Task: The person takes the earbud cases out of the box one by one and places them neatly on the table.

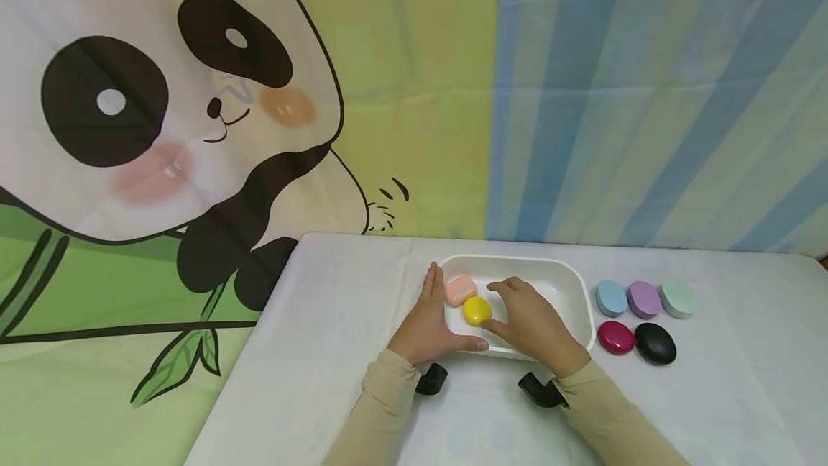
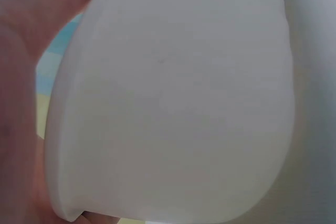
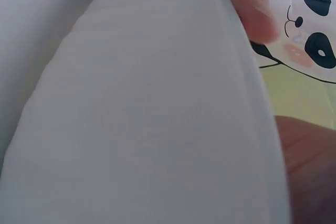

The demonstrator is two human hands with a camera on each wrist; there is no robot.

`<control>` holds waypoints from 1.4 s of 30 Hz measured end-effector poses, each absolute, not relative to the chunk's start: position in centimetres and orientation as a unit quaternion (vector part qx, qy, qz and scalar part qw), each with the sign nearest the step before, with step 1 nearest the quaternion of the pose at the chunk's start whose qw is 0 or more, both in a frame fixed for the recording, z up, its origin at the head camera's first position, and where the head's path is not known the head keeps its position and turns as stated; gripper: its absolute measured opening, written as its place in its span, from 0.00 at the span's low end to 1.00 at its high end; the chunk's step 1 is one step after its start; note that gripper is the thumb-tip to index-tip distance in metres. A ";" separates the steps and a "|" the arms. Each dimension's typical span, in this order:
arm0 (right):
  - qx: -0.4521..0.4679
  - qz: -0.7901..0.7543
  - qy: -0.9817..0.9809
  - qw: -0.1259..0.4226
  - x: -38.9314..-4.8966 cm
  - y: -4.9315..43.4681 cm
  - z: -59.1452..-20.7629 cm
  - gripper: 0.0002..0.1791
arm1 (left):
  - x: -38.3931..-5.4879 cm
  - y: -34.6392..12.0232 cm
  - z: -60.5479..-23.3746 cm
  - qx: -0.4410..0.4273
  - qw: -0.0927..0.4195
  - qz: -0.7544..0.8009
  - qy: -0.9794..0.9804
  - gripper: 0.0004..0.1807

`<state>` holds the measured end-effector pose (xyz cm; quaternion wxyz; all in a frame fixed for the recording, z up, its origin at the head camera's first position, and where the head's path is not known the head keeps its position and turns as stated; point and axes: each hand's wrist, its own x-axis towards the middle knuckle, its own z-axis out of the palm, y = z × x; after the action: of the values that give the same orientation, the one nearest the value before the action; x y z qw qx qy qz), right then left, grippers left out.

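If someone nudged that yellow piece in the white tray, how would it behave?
The yellow piece would probably slide easily, since its surface looks glossy. Its round outline might let it roll on edge. The white tray has raised walls that should likely contain it.

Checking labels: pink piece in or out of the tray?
In: the pink piece lies inside the white tray, beside the yellow piece.

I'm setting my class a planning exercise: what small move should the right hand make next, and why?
Probably lift the right hand clear of the yellow piece and towards the red piece: the hand looks open, the yellow piece rests beside the pink piece in the white tray, and the red piece lies outside it.
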<state>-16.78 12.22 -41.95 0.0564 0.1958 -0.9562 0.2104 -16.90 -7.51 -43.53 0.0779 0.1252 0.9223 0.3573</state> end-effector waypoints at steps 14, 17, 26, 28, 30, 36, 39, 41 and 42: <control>0.168 0.232 -0.958 -0.021 -18.1 10.1 -43.1 0.29 | -16.7 -7.5 -43.6 0.139 0.074 0.365 0.918 0.78; 0.167 0.221 -0.961 -0.023 -18.3 9.9 -43.1 0.29 | -16.8 -7.6 -43.6 0.138 0.074 0.362 0.919 0.79; 0.179 0.213 -0.960 -0.008 -18.8 9.8 -43.1 0.25 | -17.1 -7.7 -43.8 0.136 0.072 0.359 0.921 0.78; 0.182 0.215 -0.960 -0.006 -18.8 9.8 -43.1 0.24 | -17.2 -7.7 -43.8 0.136 0.070 0.361 0.920 0.78; 0.180 0.217 -0.959 -0.005 -18.8 9.9 -43.0 0.23 | -17.2 -7.7 -43.8 0.137 0.071 0.365 0.918 0.78; 0.178 0.215 -0.960 0.000 -18.3 10.4 -42.1 0.23 | -17.2 -7.6 -43.7 0.130 0.078 0.362 0.920 0.79; 0.181 0.213 -0.960 0.006 -18.0 10.6 -41.5 0.24 | -17.2 -7.6 -43.6 0.127 0.081 0.361 0.921 0.79; 0.180 0.214 -0.960 0.010 -17.7 10.8 -41.2 0.23 | -17.2 -7.6 -43.6 0.126 0.081 0.361 0.920 0.78; 0.180 0.214 -0.960 0.013 -17.6 10.9 -41.1 0.24 | -17.1 -7.6 -43.6 0.127 0.080 0.362 0.920 0.78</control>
<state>-17.60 10.89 -41.06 0.0126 0.1805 -0.9598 0.2145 -17.14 -7.59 -43.61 0.0799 0.1273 0.9201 0.3617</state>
